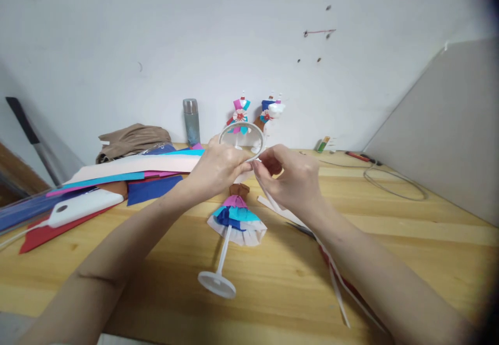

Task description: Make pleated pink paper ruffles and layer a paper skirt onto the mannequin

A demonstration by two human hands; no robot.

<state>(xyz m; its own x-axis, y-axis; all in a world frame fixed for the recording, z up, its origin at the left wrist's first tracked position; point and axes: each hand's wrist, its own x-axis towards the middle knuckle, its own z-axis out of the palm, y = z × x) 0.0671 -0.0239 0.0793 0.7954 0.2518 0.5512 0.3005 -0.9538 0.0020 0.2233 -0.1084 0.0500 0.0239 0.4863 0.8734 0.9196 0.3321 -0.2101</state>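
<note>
My left hand (pixel 218 166) is closed on a thin ring-shaped roll of tape (pixel 260 146), held upright above the table. At the roll's lower right, the fingers of my right hand (pixel 292 171) pinch the tape's end. A pale narrow strip (pixel 268 195) hangs below these fingers. Beneath my hands lies a small white dress-form stand (pixel 223 251), its round base toward me. It wears a layered crepe-paper skirt (pixel 236 215) in brown, pink, turquoise, blue and white. Its upper end is partly hidden by my hands.
Scissors (pixel 300 228) lie partly under my right forearm, beside thin pale strips (pixel 338 288). Coloured paper sheets (pixel 136 167) and a white glue gun (pixel 83 207) lie left. Dressed forms (pixel 240 114), a flask (pixel 191 121) and brown cloth (pixel 134 140) are behind. A cable (pixel 397 194) curls right.
</note>
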